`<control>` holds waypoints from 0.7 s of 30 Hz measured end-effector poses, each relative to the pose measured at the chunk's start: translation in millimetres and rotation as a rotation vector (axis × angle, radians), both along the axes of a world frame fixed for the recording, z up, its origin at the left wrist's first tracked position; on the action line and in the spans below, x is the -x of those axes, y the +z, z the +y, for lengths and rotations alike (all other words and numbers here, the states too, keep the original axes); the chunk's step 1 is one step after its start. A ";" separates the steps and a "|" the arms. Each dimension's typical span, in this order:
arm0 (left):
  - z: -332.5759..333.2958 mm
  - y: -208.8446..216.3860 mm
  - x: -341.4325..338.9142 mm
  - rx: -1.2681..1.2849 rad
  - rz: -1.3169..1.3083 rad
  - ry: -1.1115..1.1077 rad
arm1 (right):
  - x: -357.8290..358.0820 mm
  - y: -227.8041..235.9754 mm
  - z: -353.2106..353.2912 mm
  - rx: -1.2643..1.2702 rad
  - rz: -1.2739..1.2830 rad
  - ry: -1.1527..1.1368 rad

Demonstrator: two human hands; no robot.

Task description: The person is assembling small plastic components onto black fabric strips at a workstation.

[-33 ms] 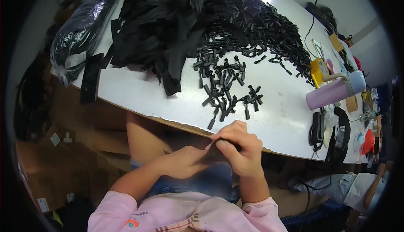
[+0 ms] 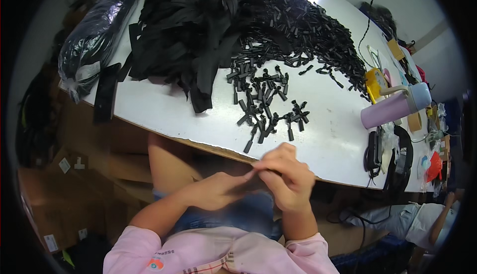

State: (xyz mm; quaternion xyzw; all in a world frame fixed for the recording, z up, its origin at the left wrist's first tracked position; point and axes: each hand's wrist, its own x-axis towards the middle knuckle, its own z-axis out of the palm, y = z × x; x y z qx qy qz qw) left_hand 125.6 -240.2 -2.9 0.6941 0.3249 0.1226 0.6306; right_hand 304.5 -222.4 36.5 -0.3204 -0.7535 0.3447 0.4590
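At the table's near edge my two hands meet, fingertips pinched together. My left hand (image 2: 217,191) is closed, its thumb and fingers pointing toward the other hand. My right hand (image 2: 288,177) has its fingers curled and its thumb pressed in. Between them is a dark strip (image 2: 253,183), blurred and mostly hidden by the fingers. Just beyond, on the white table (image 2: 323,144), lies a loose group of small black pull tabs (image 2: 267,95) with slim bodies and narrower ends. The nearest tab lies a little beyond my right hand.
A big heap of similar black pieces (image 2: 308,25) covers the far side. Black fabric strips (image 2: 184,35) are piled at left, beside a plastic-wrapped bundle (image 2: 97,35). At right lie a lilac bottle (image 2: 387,110) and a yellow tape dispenser (image 2: 376,82). Another person (image 2: 422,224) sits at lower right.
My right hand has shifted slightly right and turned, its fingers closing further over the strip. Less of the dark strip shows now. The left hand stays nearly in place.
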 end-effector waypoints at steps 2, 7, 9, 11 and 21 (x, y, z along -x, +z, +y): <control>-0.7 -13.3 8.7 -0.020 -0.113 -0.003 | -4.5 15.7 -16.2 -0.043 0.332 -0.089; -4.6 -13.1 3.0 0.327 -0.366 0.599 | -27.6 47.8 -38.7 0.157 0.610 0.090; -2.9 -8.3 3.0 0.362 -0.552 0.714 | -15.2 41.5 -34.7 0.361 0.341 0.086; -1.3 -4.9 0.0 0.461 -0.644 0.696 | 13.8 29.1 -22.8 0.282 0.096 -0.015; 8.9 -2.2 3.7 0.646 -0.754 0.700 | -2.9 -5.9 89.5 0.073 -0.275 -0.154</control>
